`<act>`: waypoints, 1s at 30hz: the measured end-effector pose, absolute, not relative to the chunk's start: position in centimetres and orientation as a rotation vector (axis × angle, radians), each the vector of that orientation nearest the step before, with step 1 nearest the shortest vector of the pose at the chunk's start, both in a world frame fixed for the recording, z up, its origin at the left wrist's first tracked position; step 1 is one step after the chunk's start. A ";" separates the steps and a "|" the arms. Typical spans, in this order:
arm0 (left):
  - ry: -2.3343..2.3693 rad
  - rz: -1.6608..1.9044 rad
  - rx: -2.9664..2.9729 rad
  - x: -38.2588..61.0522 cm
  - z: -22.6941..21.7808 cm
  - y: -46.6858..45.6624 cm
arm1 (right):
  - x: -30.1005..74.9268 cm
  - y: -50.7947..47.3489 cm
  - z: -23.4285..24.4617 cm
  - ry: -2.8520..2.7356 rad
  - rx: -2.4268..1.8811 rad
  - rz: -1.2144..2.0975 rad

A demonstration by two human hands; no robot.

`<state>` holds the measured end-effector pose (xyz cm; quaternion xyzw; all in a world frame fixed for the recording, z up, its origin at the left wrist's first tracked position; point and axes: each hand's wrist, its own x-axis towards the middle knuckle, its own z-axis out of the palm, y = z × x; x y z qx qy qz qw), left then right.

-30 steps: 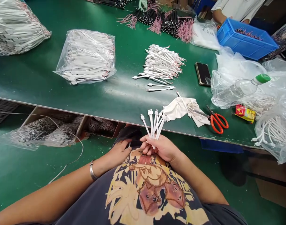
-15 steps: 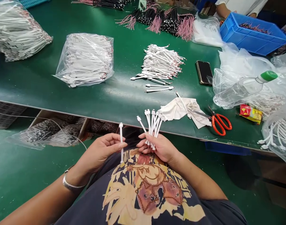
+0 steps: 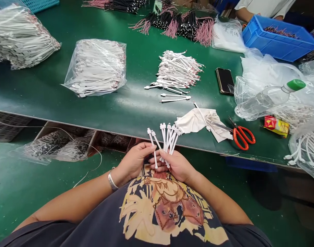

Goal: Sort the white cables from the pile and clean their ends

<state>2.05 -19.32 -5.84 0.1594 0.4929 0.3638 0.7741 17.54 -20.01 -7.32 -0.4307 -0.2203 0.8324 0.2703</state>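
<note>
My left hand (image 3: 133, 163) pinches one thin white cable (image 3: 154, 147) with a white plug end, which tilts up beside the bunch. My right hand (image 3: 178, 166) grips a bunch of several matching white cables (image 3: 169, 140), their plug ends fanned upward. The two hands nearly touch in front of my chest, below the table's near edge (image 3: 121, 127). Past my fingertips, a crumpled white cloth (image 3: 198, 121) lies on the green table, and a loose pile of white cables (image 3: 177, 70) lies beyond it.
Orange-handled scissors (image 3: 243, 136) lie right of the cloth, near a phone (image 3: 225, 80) and a plastic bottle (image 3: 265, 99). Bagged cables (image 3: 96, 68) and pink-and-black wire bundles (image 3: 172, 27) lie farther off. A person (image 3: 262, 7) stands behind a blue crate (image 3: 280, 39).
My left hand has moved right and closer to my right hand, carrying its single cable, which now leans toward the bunch. The bunch in my right hand has barely moved.
</note>
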 end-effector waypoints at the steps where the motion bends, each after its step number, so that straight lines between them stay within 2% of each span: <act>1: 1.053 0.785 0.345 2.0 -5.9 -19.3 | 17.5 -20.0 -7.3 -0.586 -1.165 2.238; 9: 0.833 0.560 0.451 2.8 -6.1 -18.7 | 17.0 -20.2 -7.7 -0.656 -1.099 2.250; 15: 0.805 0.562 0.562 2.9 -6.1 -18.6 | 17.4 -20.5 -7.7 -0.769 -1.158 2.206; 18: 0.874 0.488 0.900 1.7 -5.2 -18.7 | 17.9 -20.6 -7.8 -0.841 -1.172 2.186; 21: 1.176 0.411 1.471 0.0 -3.9 -18.7 | 18.1 -20.5 -7.9 -0.840 -1.138 2.200; 24: 1.474 0.582 1.939 -0.9 -2.7 -17.8 | 18.1 -20.3 -7.9 -0.764 -1.121 2.203; 27: 1.502 0.690 2.188 -0.4 -2.2 -15.9 | 17.8 -20.2 -7.7 -0.774 -1.132 2.195; 30: 1.460 0.600 2.264 0.6 -2.5 -13.9 | 17.7 -20.1 -7.4 -0.783 -1.154 2.194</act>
